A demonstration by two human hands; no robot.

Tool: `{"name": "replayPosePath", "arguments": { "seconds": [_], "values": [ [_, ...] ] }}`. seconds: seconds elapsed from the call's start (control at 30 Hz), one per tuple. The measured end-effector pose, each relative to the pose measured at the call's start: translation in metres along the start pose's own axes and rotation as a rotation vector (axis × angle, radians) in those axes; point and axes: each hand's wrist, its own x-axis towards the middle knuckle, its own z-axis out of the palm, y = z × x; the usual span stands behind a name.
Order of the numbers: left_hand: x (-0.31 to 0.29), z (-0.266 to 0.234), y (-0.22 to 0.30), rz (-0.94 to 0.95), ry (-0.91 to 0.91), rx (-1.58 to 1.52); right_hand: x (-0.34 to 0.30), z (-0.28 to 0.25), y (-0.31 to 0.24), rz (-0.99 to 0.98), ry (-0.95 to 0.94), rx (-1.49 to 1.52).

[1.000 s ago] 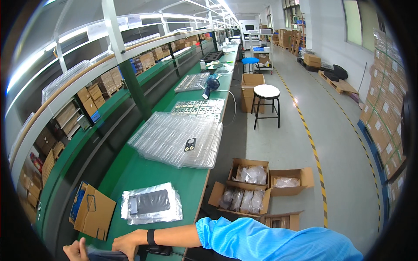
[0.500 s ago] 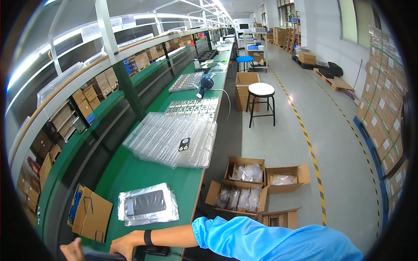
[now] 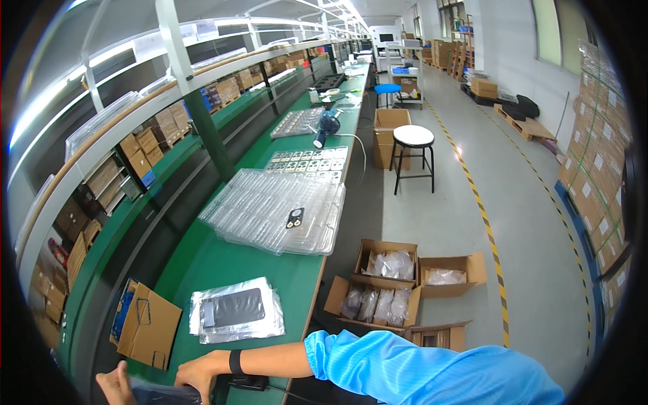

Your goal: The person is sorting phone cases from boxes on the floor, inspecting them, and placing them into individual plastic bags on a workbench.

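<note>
At the lower left edge, my left hand (image 3: 116, 385) and my right hand (image 3: 196, 375) hold a dark, shiny bundle (image 3: 160, 393) between them. Its lower part is cut off by the frame, and its kind is unclear. My right fingers bend down over its right side; my left thumb points up at its left. Just beyond my hands lies a pile of clear plastic bags (image 3: 273, 322) with a flat black panel (image 3: 236, 308) on top. Left of that pile a cardboard box (image 3: 148, 325) leans, with blue material behind it.
Clear plastic trays (image 3: 263, 209) are stacked farther along the green bench (image 3: 250, 266), a small black plate (image 3: 295, 217) on top. Beyond are sheets of pale parts (image 3: 307, 160) and a dark blue corded tool (image 3: 327, 127). Open cartons (image 3: 371, 304) and a stool (image 3: 414, 137) stand right.
The view has shifted slightly, so the bench appears farther right. Both hands stay on the dark bundle, which shows a little more at the lower edge.
</note>
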Motion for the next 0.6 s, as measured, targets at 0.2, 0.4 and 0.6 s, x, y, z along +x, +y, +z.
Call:
{"name": "replayPosePath", "arguments": {
  "seconds": [0.2,0.4,0.6],
  "values": [
    [-0.001,0.009,-0.002,0.067,-0.047,0.039,0.0,-0.002,-0.002,0.084,-0.031,-0.002],
    [-0.003,0.003,0.008,-0.042,0.018,-0.01,0.002,0.003,0.012,0.036,0.042,-0.057],
    [-0.002,0.004,0.008,0.075,-0.02,0.073,0.001,0.0,0.006,0.083,-0.01,-0.055]
  ]
}}
